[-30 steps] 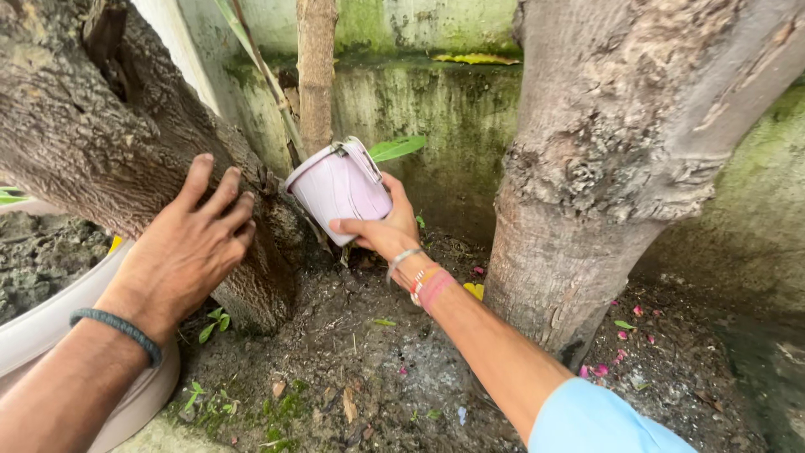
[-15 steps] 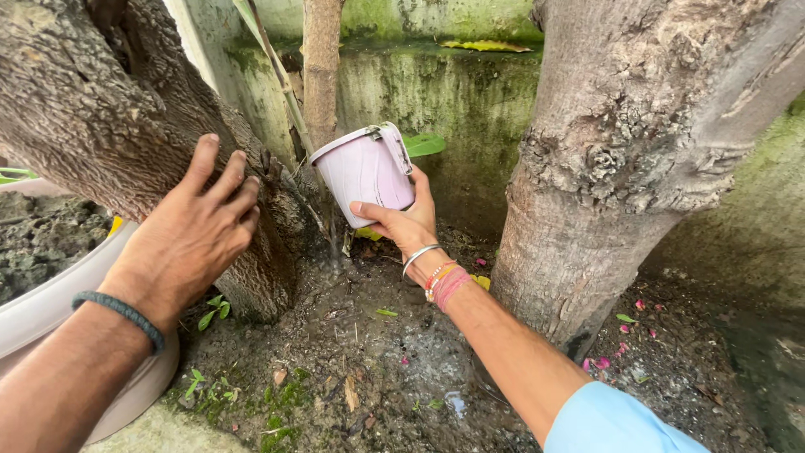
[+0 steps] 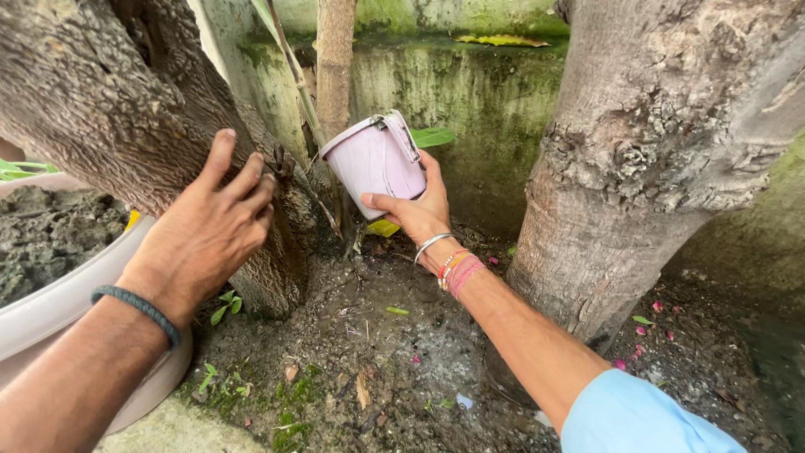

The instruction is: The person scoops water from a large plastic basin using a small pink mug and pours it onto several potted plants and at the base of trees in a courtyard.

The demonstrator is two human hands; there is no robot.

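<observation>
Between tree trunks, right hand [image 3: 417, 211] grips tilted pink bucket [image 3: 375, 162], mouth up-left; left hand [image 3: 205, 235] open.

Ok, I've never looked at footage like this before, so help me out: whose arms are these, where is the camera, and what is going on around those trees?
The camera sits on a person's head and looks down, so both arms belong to that person. The left hand lies flat, fingers spread, against the rough bark of the leaning tree trunk on the left. The right hand grips a small pale pink bucket from below, tilted toward the foot of the thin stem in the middle. Below is dark, damp-looking soil with small weeds, bits of leaf and pink petals. At the left edge is a big pale planter filled with earth. A thick trunk stands on the right, a mossy wall behind.
</observation>
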